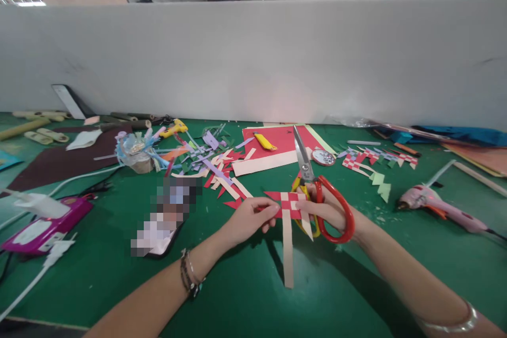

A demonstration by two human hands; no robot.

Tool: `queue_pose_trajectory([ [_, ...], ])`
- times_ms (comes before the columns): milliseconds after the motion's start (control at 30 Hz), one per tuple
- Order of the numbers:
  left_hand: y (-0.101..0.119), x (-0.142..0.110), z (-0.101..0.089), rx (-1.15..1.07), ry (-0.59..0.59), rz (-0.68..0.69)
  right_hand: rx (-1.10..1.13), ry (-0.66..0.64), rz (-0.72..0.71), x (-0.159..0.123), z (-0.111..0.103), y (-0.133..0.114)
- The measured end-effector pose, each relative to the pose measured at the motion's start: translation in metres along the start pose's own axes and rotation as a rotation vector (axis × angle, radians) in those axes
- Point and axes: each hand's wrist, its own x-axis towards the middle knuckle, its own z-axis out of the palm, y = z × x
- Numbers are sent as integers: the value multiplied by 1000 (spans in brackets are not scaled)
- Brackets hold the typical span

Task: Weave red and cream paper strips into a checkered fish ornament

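Just above the table, a small red and cream woven paper piece [291, 201] hangs between my hands. One long cream strip [288, 253] dangles from it, and a shorter cut end points down on its right. My left hand [253, 217] is closed, pinching a red strip at the left edge. With thumb and fingers my right hand [320, 206] grips the right edge. Scissors [304, 165] with red and yellow handles also sit in my right hand, their blades pointing up and away. Part of the handles is hidden behind the paper and fingers.
Paper scraps [222, 166] lie ahead, beside red sheets [273, 142] bearing a yellow tube [264, 141]. A pink glue gun [439, 206] rests at right, near woven strips [360, 158]. Leftward are a phone [168, 222], a purple power strip [51, 222] and cables.
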Motion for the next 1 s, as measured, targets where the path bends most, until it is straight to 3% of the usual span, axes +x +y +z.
queue_pose_trajectory([
  [133, 0, -1, -1, -19, 36, -52, -51, -41, -10, 1, 2, 8],
  [300, -2, -2, -10, 16, 108, -52, 5, 73, -80, -1, 3, 14],
  [500, 0, -3, -15, -41, 228, -37, 43, 109, -115, -1, 5, 22],
  [633, 1, -6, -11, -65, 187, -62, 82, 131, -123, -1, 12, 23],
  [800, 1, -6, -14, -223, 44, -83, 48, 128, -134, -3, 15, 21],
  [900, 1, -6, -15, -224, 66, -105, 3, 197, -134, -3, 16, 21],
  [1000, 1, -6, -11, -62, 126, -98, -33, 239, -135, -2, 19, 19],
])
